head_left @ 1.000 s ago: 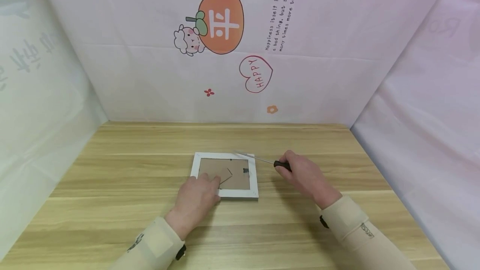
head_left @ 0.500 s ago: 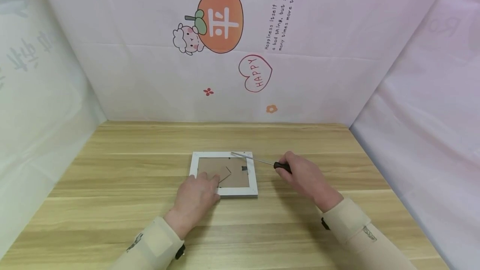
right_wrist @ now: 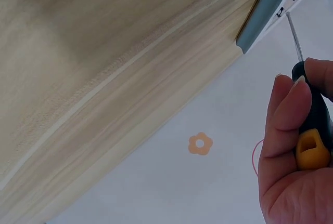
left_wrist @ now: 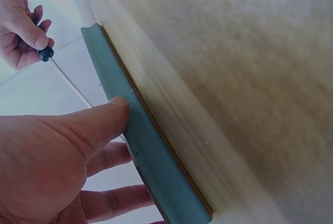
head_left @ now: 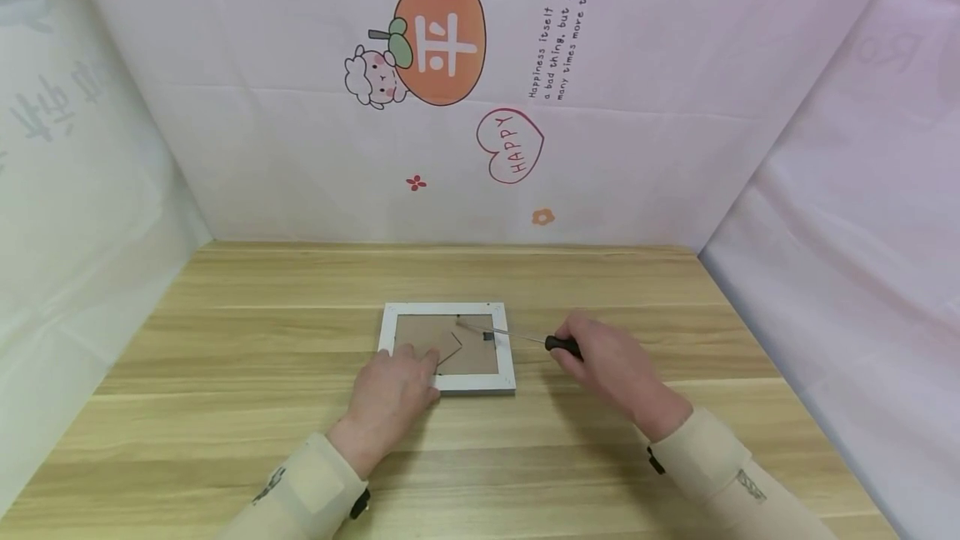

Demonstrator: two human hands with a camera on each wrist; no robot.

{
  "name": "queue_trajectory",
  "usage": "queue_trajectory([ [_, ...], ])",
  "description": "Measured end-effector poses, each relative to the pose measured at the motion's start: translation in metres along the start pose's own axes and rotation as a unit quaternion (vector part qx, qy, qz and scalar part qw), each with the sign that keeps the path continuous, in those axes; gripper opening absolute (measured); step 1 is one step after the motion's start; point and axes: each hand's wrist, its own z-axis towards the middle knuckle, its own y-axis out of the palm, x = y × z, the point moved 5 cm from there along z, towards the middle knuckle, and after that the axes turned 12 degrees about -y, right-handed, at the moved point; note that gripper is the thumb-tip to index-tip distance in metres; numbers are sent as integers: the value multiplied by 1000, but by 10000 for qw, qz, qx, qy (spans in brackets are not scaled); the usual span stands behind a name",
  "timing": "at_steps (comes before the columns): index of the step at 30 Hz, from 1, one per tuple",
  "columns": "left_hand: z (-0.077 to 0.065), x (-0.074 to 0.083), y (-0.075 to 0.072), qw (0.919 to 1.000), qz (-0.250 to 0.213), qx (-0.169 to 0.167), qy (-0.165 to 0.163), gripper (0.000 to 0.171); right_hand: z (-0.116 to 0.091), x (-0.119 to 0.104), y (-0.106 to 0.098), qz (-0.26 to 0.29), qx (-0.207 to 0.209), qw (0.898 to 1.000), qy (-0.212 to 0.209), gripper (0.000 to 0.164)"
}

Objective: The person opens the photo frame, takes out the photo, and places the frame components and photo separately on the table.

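Note:
A white picture frame [head_left: 506, 361] lies on the table with its brown backing board [head_left: 420, 332] facing up. My left hand [head_left: 392, 402] holds the frame at its near-left part, thumb against the blue-grey side [left_wrist: 151, 146] and fingers over the back. In my right hand [head_left: 618, 369] is a screwdriver [head_left: 562, 346], gripped by its black handle, which ends in yellow [right_wrist: 312, 151]. Its thin shaft reaches left across the frame, the tip close to a small dark tab [head_left: 459, 317] at the board's far edge. A dark hanger [head_left: 488, 337] sits on the board's right side.
The wood-grain table [head_left: 285, 307] runs back to a printed white cloth [head_left: 300, 173] hanging behind it. White cloth also closes off the left [head_left: 97, 148] and right sides [head_left: 847, 190].
The screwdriver's tip has come from the frame's far border down onto the backing board, and my right hand has shifted slightly nearer. My left hand keeps its hold on the frame.

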Motion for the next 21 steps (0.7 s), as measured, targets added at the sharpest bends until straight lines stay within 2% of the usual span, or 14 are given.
queue_trajectory([
  [7, 1, 0, 1, 9999, 30, 99, 33, 56, -2, -2, 3, -115, 5, 9999, 57, 15],
  [21, 1, 1, 0, 10000, 43, -7, 58, 58, -2, -1, 10, -303, -101, 9994, 152, 16],
])
